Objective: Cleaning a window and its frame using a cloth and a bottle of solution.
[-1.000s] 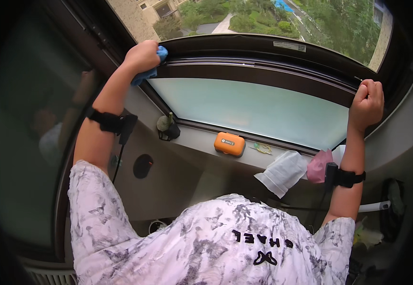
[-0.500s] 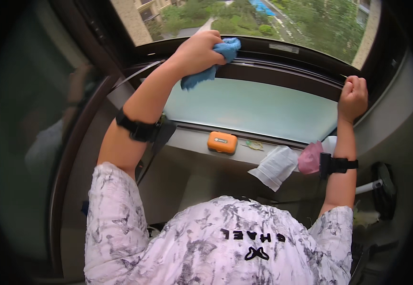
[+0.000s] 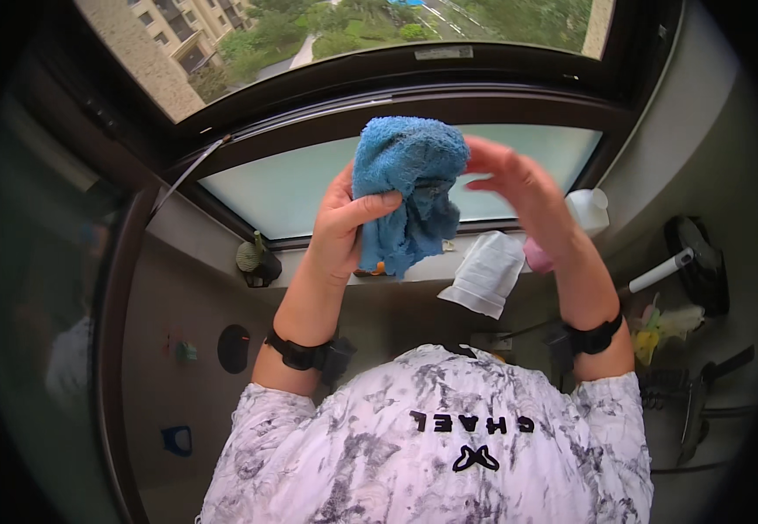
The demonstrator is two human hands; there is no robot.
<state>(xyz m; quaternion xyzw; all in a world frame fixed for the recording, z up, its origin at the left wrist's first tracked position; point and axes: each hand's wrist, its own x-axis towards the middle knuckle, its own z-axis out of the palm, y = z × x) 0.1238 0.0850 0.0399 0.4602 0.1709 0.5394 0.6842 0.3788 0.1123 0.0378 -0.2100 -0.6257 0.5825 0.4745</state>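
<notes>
A: Which hand has the blue terry cloth [image 3: 411, 157]?

B: The left hand [image 3: 341, 218]. Its thumb lies across the near face, pinning the folds toward the palm; the other fingers run behind, mostly hidden, so I can't tell how they are spread.

A: And the right hand [image 3: 527, 192]?

B: Up at the cloth's right edge, a little blurred, fingers parted and loosely curved, thumb apart from them. It seems to grip nothing; whether a fingertip touches the cloth, I can't tell.

A: Where does the cloth sit?

B: Raised in front of the frosted glass pane [image 3: 257, 194], its ragged lower end hanging, in this view, across the orange case [image 3: 374, 270] on the windowsill [image 3: 431, 269].

A: How would you handle it well?

B: I'd leave the holding to the left thumb and use the right hand on the free edge only, smoothing the bunched folds into an even face. The cloth looks limp, so I'd gather that tail; a low swing might brush the case or the white sheet [image 3: 486, 275].

A: And the arms?

B: Both elbows are out wide and the forearms slant inward, bringing the hands close together. The left wrist looks nearly straight; the right hand leans toward the cloth.
</notes>
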